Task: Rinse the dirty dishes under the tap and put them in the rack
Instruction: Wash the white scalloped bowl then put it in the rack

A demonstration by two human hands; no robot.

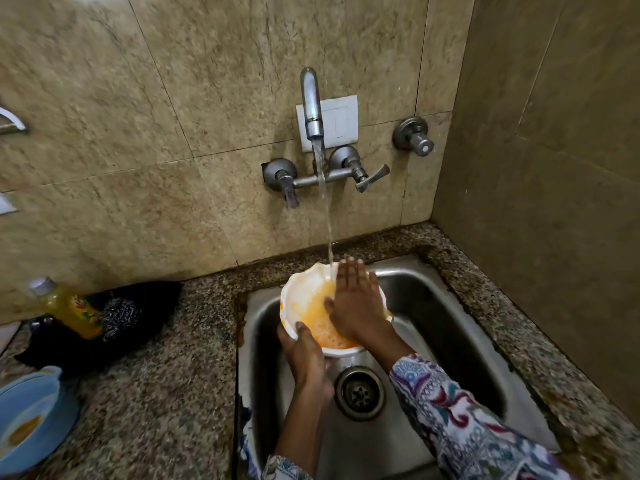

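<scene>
Home kitchen, washing-up corner. Steel sink [433, 306] set in speckled stone counter [166, 393]. Wall tap [311, 109] over sink, water running. Two tap handles [372, 176] below spout, round knob [414, 136] to right. Beige stone tiles [138, 98] on walls. Yellow soap bottle [67, 306] and dark scrub pad [121, 317] on counter left of sink. Blue bowl [31, 420] with orange food bits near counter edge. White switch plate [341, 121] behind tap.
</scene>
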